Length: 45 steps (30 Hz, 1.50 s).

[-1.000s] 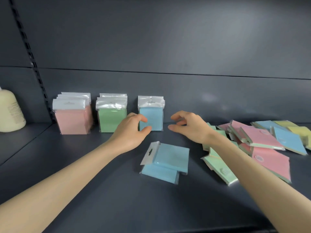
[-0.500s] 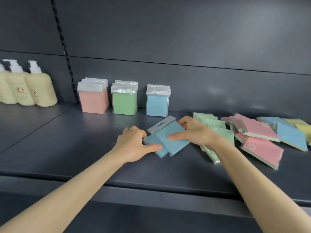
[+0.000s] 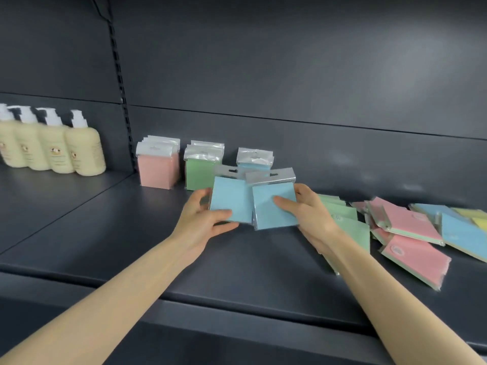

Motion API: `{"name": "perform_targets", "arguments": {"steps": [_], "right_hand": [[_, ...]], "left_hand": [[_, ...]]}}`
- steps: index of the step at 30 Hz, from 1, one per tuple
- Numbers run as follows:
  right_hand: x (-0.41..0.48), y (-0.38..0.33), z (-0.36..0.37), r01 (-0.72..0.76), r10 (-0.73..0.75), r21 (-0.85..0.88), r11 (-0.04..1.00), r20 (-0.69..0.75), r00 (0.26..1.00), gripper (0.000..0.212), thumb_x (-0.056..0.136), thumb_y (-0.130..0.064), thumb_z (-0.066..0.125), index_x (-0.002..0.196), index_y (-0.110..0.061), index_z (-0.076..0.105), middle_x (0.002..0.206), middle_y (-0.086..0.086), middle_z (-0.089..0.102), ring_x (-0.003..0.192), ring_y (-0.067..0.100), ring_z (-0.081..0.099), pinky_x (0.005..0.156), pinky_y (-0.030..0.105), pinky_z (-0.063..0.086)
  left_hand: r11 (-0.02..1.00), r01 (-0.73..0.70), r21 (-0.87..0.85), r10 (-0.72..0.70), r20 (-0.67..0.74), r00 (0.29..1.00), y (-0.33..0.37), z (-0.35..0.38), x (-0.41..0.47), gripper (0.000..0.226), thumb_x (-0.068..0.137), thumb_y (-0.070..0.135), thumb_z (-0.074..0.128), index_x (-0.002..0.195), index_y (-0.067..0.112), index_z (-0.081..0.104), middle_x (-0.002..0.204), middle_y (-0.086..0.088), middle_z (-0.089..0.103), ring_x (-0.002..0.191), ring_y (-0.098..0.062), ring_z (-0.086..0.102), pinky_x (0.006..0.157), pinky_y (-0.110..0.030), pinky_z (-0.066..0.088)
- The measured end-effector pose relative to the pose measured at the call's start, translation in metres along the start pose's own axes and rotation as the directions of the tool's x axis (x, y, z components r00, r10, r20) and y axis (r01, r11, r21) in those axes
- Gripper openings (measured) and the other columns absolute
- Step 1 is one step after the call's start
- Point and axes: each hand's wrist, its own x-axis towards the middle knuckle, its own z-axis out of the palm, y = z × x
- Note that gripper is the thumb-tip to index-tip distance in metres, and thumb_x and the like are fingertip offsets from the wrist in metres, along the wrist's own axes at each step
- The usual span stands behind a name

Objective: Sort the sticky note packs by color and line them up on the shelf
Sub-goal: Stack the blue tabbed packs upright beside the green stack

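Observation:
Two blue sticky note packs are held upright above the dark shelf (image 3: 131,233). My left hand (image 3: 200,222) grips the left blue pack (image 3: 232,200), thumb on its lower front. My right hand (image 3: 308,214) grips the right blue pack (image 3: 274,206), which overlaps the left one. At the back stand a pink row (image 3: 156,167), a green row (image 3: 201,169) and a single blue pack (image 3: 254,159), partly hidden behind the held packs. Loose packs lie flat at the right: green (image 3: 347,222), pink (image 3: 411,222), blue (image 3: 463,235) and yellow (image 3: 474,214).
Several cream pump bottles (image 3: 52,146) stand on the neighbouring shelf section at the left, past a slotted upright (image 3: 120,75). The shelf's front edge (image 3: 237,306) runs across below my forearms. A dark back panel (image 3: 290,75) closes the shelf behind.
Both hands lifted the two blue packs off the shelf and turned them upright, moving them back toward the standing blue pack. The camera view shifted left and pulled back.

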Motion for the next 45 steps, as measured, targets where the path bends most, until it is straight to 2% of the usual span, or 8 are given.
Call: {"name": "perform_targets", "arguments": {"steps": [6, 12, 18, 26, 31, 36, 40, 45], "right_hand": [[0.020, -0.002, 0.008, -0.029, 0.029, -0.007, 1.000, -0.023, 0.999, 0.028, 0.091, -0.008, 0.059, 0.116, -0.008, 0.048, 0.121, 0.012, 0.062, 0.100, 0.025, 0.064, 0.087, 0.040, 0.053], [0.044, -0.008, 0.008, -0.065, 0.060, 0.105, 0.992, 0.055, 0.997, 0.031, 0.092, -0.012, 0.059, 0.121, -0.007, 0.050, 0.120, 0.008, 0.065, 0.107, 0.026, 0.064, 0.087, 0.039, 0.053], [0.065, 0.002, 0.027, -0.019, 0.022, 0.048, 0.999, -0.061, 0.998, 0.032, 0.094, -0.014, 0.056, 0.122, -0.010, 0.041, 0.120, 0.009, 0.061, 0.107, 0.025, 0.062, 0.089, 0.039, 0.052], [0.084, 0.005, 0.027, 0.148, -0.209, -0.437, 0.887, -0.096, 0.973, 0.038, 0.083, -0.012, 0.070, 0.116, -0.014, 0.052, 0.111, 0.001, 0.064, 0.101, 0.018, 0.062, 0.082, 0.027, 0.053], [0.089, 0.011, 0.031, 0.080, -0.224, -0.724, 0.685, -0.104, 0.969, 0.042, 0.078, -0.017, 0.073, 0.113, -0.013, 0.049, 0.105, 0.001, 0.044, 0.094, 0.020, 0.054, 0.078, 0.023, 0.043], [0.090, 0.017, 0.026, 0.024, -0.181, -0.761, 0.648, -0.123, 0.976, 0.044, 0.084, -0.014, 0.068, 0.122, -0.012, 0.047, 0.108, -0.001, 0.041, 0.085, 0.015, 0.054, 0.058, 0.005, 0.041], [0.095, 0.015, 0.025, 0.035, -0.149, -0.797, 0.602, -0.070, 0.986, 0.053, 0.088, -0.012, 0.061, 0.137, -0.017, 0.039, 0.123, 0.005, 0.043, 0.104, 0.019, 0.053, 0.084, 0.019, 0.039], [0.105, 0.015, 0.024, 0.014, -0.035, -0.798, 0.603, -0.009, 0.999, 0.059, 0.089, -0.013, 0.059, 0.140, -0.020, 0.030, 0.129, 0.004, 0.051, 0.112, 0.023, 0.055, 0.081, 0.023, 0.041]], "left_hand": [[0.998, 0.033, -0.061, -0.024, 0.135, 0.991, 0.007, 0.003, 0.024, 0.025, 0.097, 0.011, 0.050, 0.121, 0.006, 0.053, 0.101, -0.002, 0.068, 0.097, -0.023, 0.068, 0.093, -0.039, 0.051], [0.996, 0.019, 0.091, -0.034, 0.165, 0.986, 0.010, -0.001, 0.057, 0.022, 0.099, 0.010, 0.044, 0.120, 0.005, 0.050, 0.118, -0.011, 0.062, 0.101, -0.025, 0.067, 0.090, -0.034, 0.052], [0.985, -0.040, 0.170, -0.019, 0.335, 0.942, 0.006, 0.004, 0.078, 0.034, 0.088, 0.014, 0.064, 0.119, 0.011, 0.052, 0.115, -0.006, 0.066, 0.104, -0.019, 0.066, 0.091, -0.034, 0.053], [0.698, -0.375, 0.609, 0.233, 0.303, 0.924, -0.001, -0.005, 0.118, 0.036, 0.081, 0.005, 0.069, 0.114, 0.016, 0.059, 0.106, -0.004, 0.061, 0.093, -0.016, 0.062, 0.069, -0.009, 0.046], [0.414, -0.409, 0.813, 0.301, 0.302, 0.905, -0.020, -0.009, 0.126, 0.034, 0.086, 0.021, 0.067, 0.116, 0.012, 0.055, 0.108, -0.004, 0.055, 0.097, -0.023, 0.057, 0.083, -0.033, 0.047], [0.283, -0.382, 0.880, 0.235, 0.322, 0.917, -0.026, -0.007, 0.130, 0.048, 0.094, 0.032, 0.054, 0.134, 0.009, 0.041, 0.122, -0.009, 0.049, 0.109, -0.026, 0.052, 0.087, -0.030, 0.041], [0.317, -0.385, 0.867, 0.137, 0.360, 0.923, -0.028, -0.006, 0.140, 0.063, 0.098, 0.028, 0.047, 0.149, 0.007, 0.016, 0.143, -0.012, 0.039, 0.126, -0.028, 0.044, 0.101, -0.034, 0.038], [0.417, -0.412, 0.810, 0.042, 0.436, 0.899, -0.025, -0.006, 0.148, 0.064, 0.100, 0.021, 0.041, 0.151, 0.012, 0.004, 0.154, -0.003, 0.027, 0.137, -0.022, 0.033, 0.106, -0.024, 0.027]]}}
